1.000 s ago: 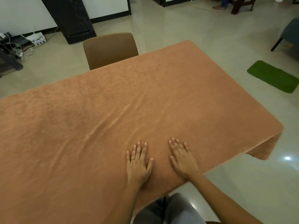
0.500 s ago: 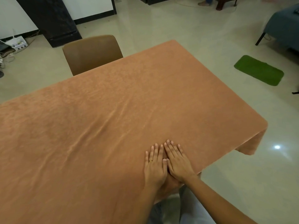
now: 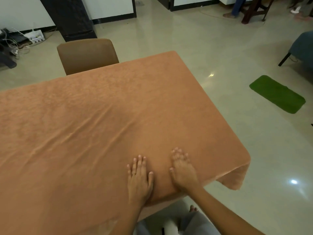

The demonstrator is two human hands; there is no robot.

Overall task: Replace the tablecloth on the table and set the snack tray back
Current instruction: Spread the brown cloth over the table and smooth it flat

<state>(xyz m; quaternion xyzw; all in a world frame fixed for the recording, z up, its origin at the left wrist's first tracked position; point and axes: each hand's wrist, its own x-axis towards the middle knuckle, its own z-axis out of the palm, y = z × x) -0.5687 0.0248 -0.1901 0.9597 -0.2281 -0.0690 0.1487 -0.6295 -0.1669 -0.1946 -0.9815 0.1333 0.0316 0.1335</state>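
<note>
The left hand (image 3: 139,178) and right hand (image 3: 182,172) are lying flat, gripping nothing, pressing the orange tablecloth (image 3: 101,107) at its near edge. Creases (image 3: 94,133) are running ahead of the left hand; uneven pushing could be dragging the cloth askew on the worktop. No snack tray is showing. Beyond both hands a brown chair (image 3: 87,55) is standing; right of them a green mat (image 3: 277,94) is lying.

Tablecloth (image 3: 101,124) cut off left and bottom; right hand (image 3: 183,175) fingertips (image 3: 179,153) blurred.
</note>
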